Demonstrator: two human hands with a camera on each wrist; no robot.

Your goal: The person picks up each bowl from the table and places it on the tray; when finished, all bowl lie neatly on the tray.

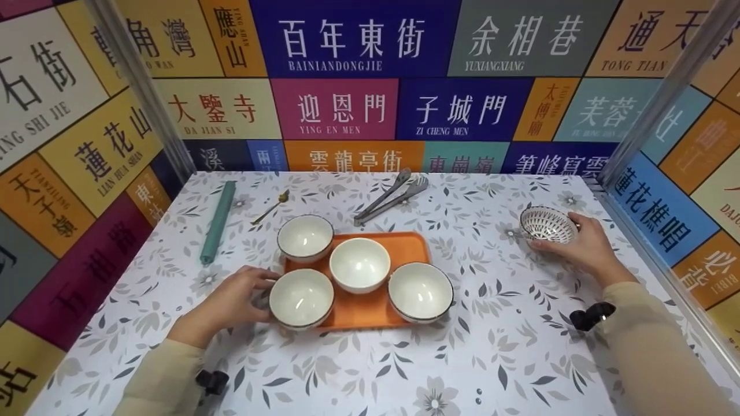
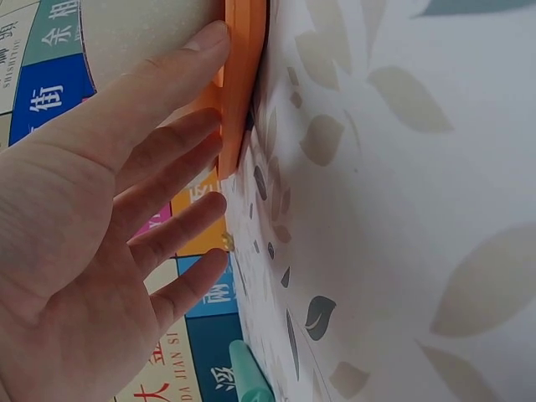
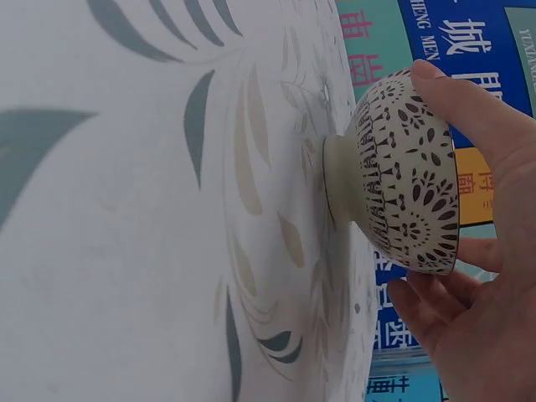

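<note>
Toward the right side of the table, my right hand (image 1: 584, 248) grips a small patterned bowl (image 1: 546, 225) between thumb and fingers. In the right wrist view this bowl (image 3: 406, 176) is upright, foot close to the tablecloth, dark leaf-like print on its outside. My left hand (image 1: 240, 297) is beside the front-left white bowl (image 1: 302, 297), fingers fairly straight. In the left wrist view its thumb and fingertips lie right at the orange tray's edge (image 2: 241, 75). The tray (image 1: 358, 315) also bears a middle bowl (image 1: 359, 264), a right bowl (image 1: 421, 290) and a back-left bowl (image 1: 305, 237).
Behind the tray lie metal tongs (image 1: 393, 199) and a small spoon-like utensil (image 1: 272, 208). A teal rolled cloth or mat (image 1: 218, 222) is at the left. Printed panels (image 1: 335, 110) wall off the back and both sides of the leaf-patterned tablecloth (image 1: 480, 358).
</note>
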